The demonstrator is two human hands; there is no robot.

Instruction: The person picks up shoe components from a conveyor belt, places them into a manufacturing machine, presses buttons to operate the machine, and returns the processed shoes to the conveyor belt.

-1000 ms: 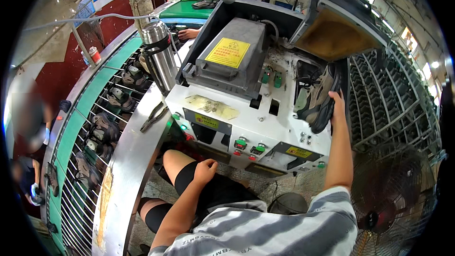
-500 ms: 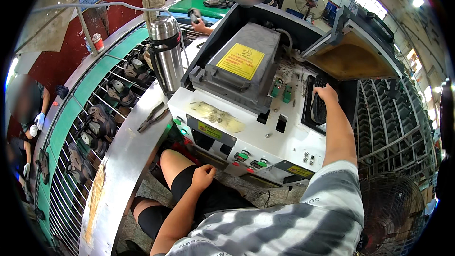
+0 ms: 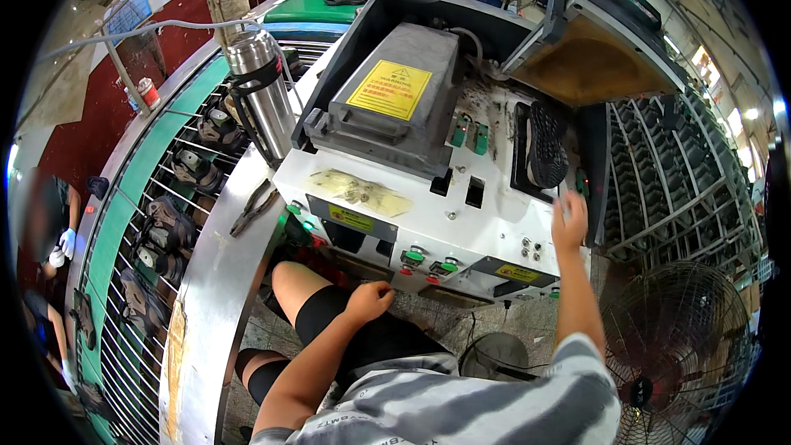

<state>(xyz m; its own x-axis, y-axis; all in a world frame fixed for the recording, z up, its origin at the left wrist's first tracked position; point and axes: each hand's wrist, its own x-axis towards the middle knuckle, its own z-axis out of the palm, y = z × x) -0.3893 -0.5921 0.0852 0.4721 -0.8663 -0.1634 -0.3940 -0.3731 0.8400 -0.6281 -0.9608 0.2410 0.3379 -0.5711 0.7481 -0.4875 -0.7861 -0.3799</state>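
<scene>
A shoe (image 3: 546,147) lies with its black treaded sole up in a dark recessed tray (image 3: 520,148) on the right of the white machine (image 3: 395,198). My right hand (image 3: 570,221) is just below the shoe's near end, apart from it, with fingers slightly bent and nothing seen in them. Above the tray, a hinged lid (image 3: 589,58) with a brown inner face stands raised. My left hand (image 3: 371,301) rests on my thigh, its fingers curled into a loose fist with nothing visible in it.
Pliers (image 3: 254,208) and a steel flask (image 3: 262,99) rest on the metal bench at left. Several shoes (image 3: 169,222) sit on the curved rack beyond. Racks of dark soles (image 3: 659,165) and a caged fan (image 3: 667,354) stand at right. Other people work at the far left and back.
My right hand has let go of the shoe and drawn back toward me, leaving it in the tray. The view has shifted slightly; my left hand stays on my thigh.
</scene>
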